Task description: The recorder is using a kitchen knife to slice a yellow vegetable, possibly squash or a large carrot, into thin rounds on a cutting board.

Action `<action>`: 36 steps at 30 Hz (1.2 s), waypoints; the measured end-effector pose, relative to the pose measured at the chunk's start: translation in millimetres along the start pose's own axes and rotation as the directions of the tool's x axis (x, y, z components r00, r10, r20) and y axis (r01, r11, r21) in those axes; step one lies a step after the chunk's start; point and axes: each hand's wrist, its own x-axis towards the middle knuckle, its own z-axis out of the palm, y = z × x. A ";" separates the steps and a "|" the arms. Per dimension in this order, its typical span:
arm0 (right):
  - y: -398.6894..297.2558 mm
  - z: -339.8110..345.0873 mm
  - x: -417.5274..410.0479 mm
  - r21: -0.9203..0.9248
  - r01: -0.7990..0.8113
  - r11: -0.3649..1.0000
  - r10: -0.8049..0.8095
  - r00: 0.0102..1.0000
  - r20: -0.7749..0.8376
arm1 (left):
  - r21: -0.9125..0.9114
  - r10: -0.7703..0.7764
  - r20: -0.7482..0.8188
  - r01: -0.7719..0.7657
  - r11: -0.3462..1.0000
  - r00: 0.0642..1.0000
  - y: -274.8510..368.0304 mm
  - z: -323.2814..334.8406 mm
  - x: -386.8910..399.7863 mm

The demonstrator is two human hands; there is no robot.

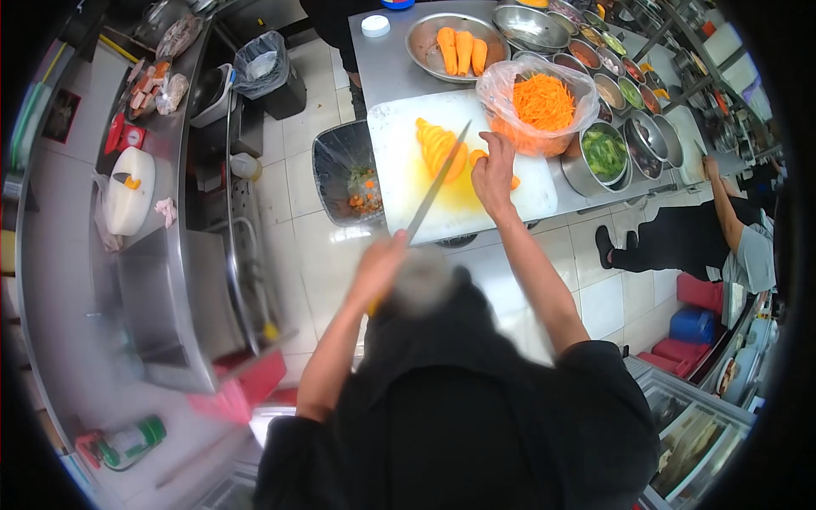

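Note:
My left hand [377,268] grips the handle of a long kitchen knife [437,182]. Its blade slants up and right over a white cutting board [398,213]. Sliced carrot [437,143] lies fanned out on the board, partly behind the blade. My right hand [494,172] rests on the board right of the blade, fingers curled over a carrot [477,157]. Orange shows on both sides of that hand; the middle is covered. Yellow-orange juice stains the board around the slices. A clear plastic bag [488,80] full of shredded carrot [543,102] stands at the board's far right corner.
Peeled carrots [464,52] lie in a steel bowl [417,54] behind the board. A pot of cut greens [602,153] and several ingredient bowls [585,54] line the right. A lined waste bin [331,172] adjoins the board's left. Another person [682,236] works at far right.

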 end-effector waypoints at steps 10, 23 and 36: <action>-23.6 30.8 2.5 -0.192 0.084 0.978 -0.024 0.954 0.298 | -0.214 -0.213 0.003 0.209 0.954 0.977 -11.7 -33.0 -47.9; 24.2 60.9 2.6 0.039 0.067 0.997 -0.075 0.971 0.229 | -0.312 -0.291 0.030 0.285 0.906 0.956 -21.4 -19.4 -49.1; 10.0 78.2 12.3 -0.105 0.125 0.987 -0.082 0.937 0.339 | -0.328 -0.326 0.038 0.320 0.889 0.945 -21.2 -12.4 -45.3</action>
